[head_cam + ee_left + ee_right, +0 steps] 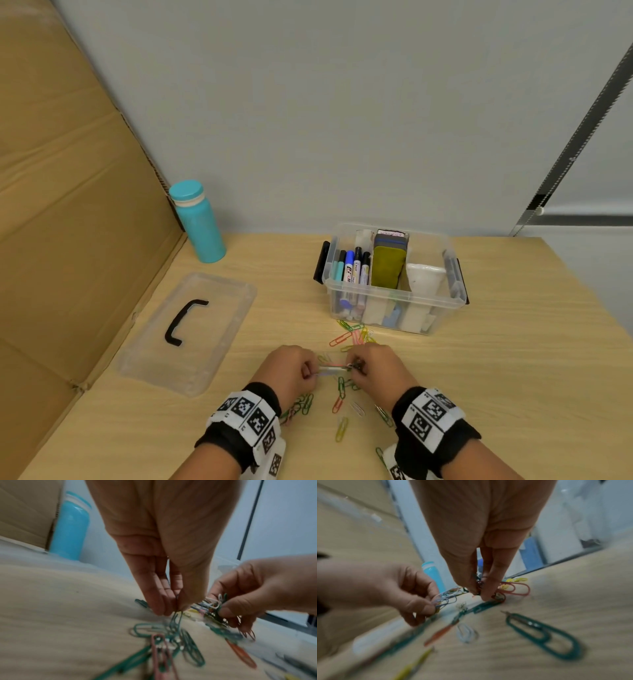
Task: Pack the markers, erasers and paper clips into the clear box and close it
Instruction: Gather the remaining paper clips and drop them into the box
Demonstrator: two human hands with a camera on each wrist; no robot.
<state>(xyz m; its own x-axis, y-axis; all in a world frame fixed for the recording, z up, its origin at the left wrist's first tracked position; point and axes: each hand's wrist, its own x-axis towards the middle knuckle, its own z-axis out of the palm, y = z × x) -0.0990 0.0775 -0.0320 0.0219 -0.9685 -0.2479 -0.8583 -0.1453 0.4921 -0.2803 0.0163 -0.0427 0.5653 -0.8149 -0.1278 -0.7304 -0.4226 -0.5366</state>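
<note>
Coloured paper clips [352, 337] lie scattered on the wooden table [513, 359] in front of the clear box [394, 310]. The box stands without its lid and holds markers [352, 270], erasers [388, 265] and a white cup [426, 279]. My left hand [291, 370] and right hand [376, 368] meet low over the table, each pinching one end of a small bunch of paper clips [334, 368]. In the left wrist view my left hand [171, 607] pinches a green clip [175, 620]. In the right wrist view my right hand [481, 591] grips clips [498, 597] at the tabletop.
The clear lid [186, 334] with a black handle lies flat at the left. A turquoise bottle [198, 222] stands at the back left beside a cardboard wall [68, 205]. More clips [340, 428] lie near my wrists.
</note>
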